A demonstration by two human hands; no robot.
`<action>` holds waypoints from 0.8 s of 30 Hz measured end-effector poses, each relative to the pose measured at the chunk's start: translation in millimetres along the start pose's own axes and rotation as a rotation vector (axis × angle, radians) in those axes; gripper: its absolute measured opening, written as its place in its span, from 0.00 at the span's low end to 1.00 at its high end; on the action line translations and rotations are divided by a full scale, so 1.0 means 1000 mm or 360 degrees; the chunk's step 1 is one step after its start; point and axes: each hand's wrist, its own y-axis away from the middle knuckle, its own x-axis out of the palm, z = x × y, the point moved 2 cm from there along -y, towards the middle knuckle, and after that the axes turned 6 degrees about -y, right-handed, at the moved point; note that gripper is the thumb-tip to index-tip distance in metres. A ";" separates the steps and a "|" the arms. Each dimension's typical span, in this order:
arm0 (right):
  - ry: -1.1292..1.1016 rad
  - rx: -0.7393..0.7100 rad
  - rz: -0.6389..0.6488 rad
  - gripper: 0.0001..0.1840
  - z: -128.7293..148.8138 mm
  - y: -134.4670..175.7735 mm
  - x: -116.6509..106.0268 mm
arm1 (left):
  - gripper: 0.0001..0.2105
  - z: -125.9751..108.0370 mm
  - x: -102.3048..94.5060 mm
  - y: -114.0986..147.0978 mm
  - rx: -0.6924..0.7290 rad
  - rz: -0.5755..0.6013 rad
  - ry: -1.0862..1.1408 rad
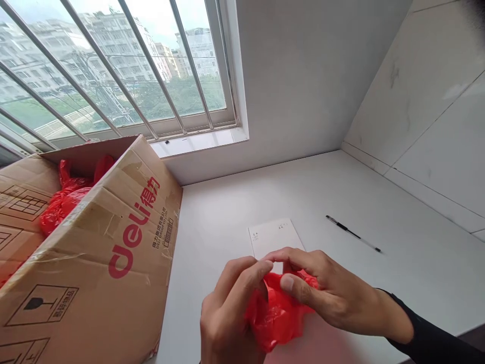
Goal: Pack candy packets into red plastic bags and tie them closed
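Observation:
A crumpled red plastic bag [278, 316] is held between my two hands, above the front of the white table. My left hand [233, 303] is closed on the bag's left side, its fingers curled and partly hiding the plastic. From the right, my right hand [322, 285] pinches the bag's upper edge between thumb and fingers. Just beyond the hands lies a white sheet of paper [271, 235] with small handwriting in its upper corners. The bag and hands cover the sheet's near part. Whether anything is inside the bag cannot be seen.
On the left stands a large open cardboard box [147, 242] containing several red plastic bags [70, 199]. A black pen [352, 232] lies on the white table [220, 212] to the right of the paper. Behind are a barred window [151, 65] and a grey wall [303, 65].

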 end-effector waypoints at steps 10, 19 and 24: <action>-0.0101 0.0082 -0.0139 0.17 -0.004 -0.001 0.001 | 0.21 0.012 0.009 0.015 0.0231 0.0004 -0.0279; -0.0019 0.0273 -0.0428 0.22 -0.012 0.009 -0.012 | 0.27 0.040 0.005 0.044 0.0043 0.0214 -0.0484; 0.0123 0.0411 -0.0590 0.25 -0.038 0.019 -0.030 | 0.29 0.068 -0.001 0.079 0.0001 0.0202 -0.0611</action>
